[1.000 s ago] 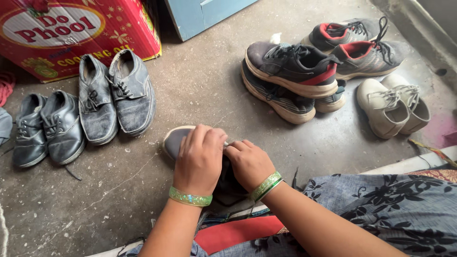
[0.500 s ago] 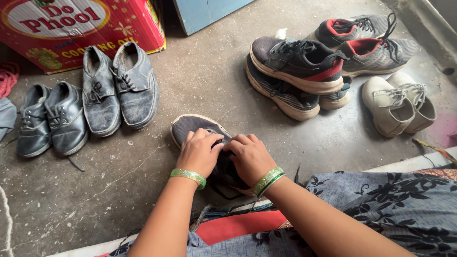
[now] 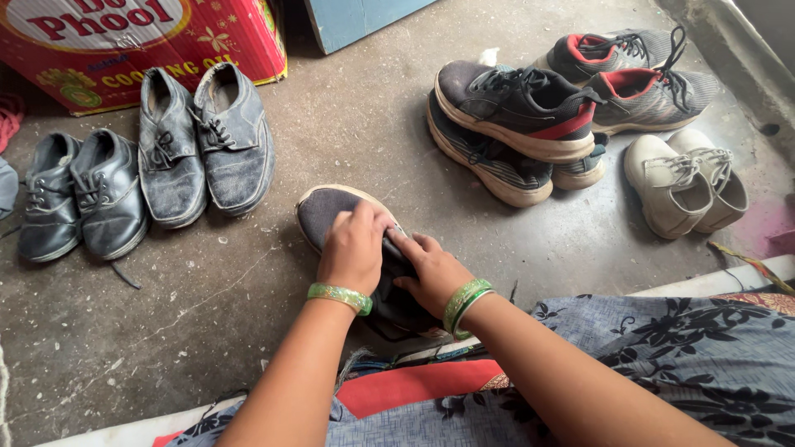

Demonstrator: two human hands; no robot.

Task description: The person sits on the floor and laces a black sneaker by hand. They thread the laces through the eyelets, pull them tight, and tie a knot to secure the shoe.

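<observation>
A dark grey shoe (image 3: 331, 211) with a pale sole lies on the concrete floor right in front of me, toe pointing away. My left hand (image 3: 354, 248) presses down on its upper near the laces, fingers curled over it. My right hand (image 3: 431, 269) grips the same shoe beside the left, at the tongue and opening. Both wrists wear green bangles. The heel end of the shoe is hidden under my hands.
Two pairs of worn black shoes (image 3: 195, 141) (image 3: 79, 194) stand at the left by a red carton (image 3: 141, 41). Dark sneakers with red trim (image 3: 517, 103) (image 3: 638, 79) are piled at the upper right, beige shoes (image 3: 683, 178) beside them. My patterned skirt (image 3: 662, 356) fills the lower right.
My view has shifted slightly so the shoe sits lower and more central. Both hands stay on the shoe, and more of its toe shows now.
</observation>
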